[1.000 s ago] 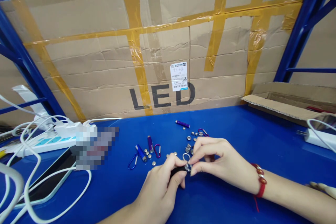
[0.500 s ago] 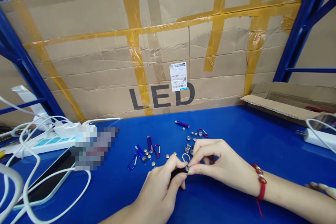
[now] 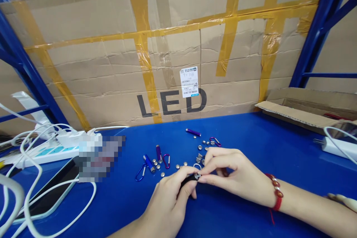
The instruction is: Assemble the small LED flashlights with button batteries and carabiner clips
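My left hand (image 3: 167, 199) is closed around a small black tube (image 3: 187, 179), which looks like a mini flashlight body. At its silver end, the fingertips of my right hand (image 3: 234, 167) are pinched together; whatever they grip is mostly hidden. A silver carabiner (image 3: 197, 165) shows just behind the fingertips. Left of it lie a blue mini flashlight (image 3: 149, 163), a purple mini flashlight (image 3: 158, 153), a blue carabiner (image 3: 140, 172) and a purple carabiner (image 3: 166, 161). Several button cells (image 3: 163, 174) are scattered near them. Small silver caps (image 3: 200, 156) sit beyond my right hand.
Farther back on the blue table (image 3: 237, 215) lie another purple flashlight (image 3: 193, 132) and carabiner (image 3: 215, 141). A power strip (image 3: 47, 151), white cables and a phone (image 3: 52, 187) occupy the left. Cardboard (image 3: 111, 78) stands behind; an open carton (image 3: 295, 113) is at right.
Both hands stay together at the black tube's silver end, with only a slight shift of the fingers. The loose parts on the table lie as before.
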Action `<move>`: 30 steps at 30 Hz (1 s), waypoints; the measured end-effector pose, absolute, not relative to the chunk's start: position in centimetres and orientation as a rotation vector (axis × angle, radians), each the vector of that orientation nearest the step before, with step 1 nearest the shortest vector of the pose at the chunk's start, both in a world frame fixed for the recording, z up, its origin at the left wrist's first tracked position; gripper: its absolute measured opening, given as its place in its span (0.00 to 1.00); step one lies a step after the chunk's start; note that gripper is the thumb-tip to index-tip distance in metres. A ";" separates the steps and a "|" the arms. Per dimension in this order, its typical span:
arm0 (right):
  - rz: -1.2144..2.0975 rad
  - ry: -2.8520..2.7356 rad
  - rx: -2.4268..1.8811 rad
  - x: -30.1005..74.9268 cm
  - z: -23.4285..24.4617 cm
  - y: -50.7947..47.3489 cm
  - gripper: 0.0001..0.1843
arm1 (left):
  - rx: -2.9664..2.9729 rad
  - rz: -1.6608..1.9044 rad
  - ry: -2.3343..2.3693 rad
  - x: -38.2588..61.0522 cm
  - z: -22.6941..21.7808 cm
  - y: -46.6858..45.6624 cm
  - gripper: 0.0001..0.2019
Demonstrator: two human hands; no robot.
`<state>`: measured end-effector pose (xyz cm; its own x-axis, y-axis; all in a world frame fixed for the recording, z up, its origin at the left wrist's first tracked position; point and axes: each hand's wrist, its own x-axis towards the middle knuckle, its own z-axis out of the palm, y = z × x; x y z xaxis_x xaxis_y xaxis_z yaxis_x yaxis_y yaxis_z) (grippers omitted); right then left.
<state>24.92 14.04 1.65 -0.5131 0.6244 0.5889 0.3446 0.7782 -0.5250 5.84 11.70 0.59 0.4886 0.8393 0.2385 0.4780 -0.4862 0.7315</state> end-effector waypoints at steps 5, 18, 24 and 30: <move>0.046 -2.320 -0.609 25.9 1.6 14.6 0.10 | 2.131 0.836 1.104 5.9 0.6 11.7 0.11; -0.317 -2.288 -0.477 26.0 2.1 14.4 0.08 | 2.153 0.836 1.022 5.8 0.4 11.6 0.10; -0.310 -2.301 -0.470 26.1 2.2 14.4 0.12 | 2.161 0.825 1.013 5.7 0.5 11.6 0.11; -0.280 -2.271 -0.429 26.2 2.0 14.5 0.13 | 2.149 0.818 1.014 5.7 0.4 11.6 0.11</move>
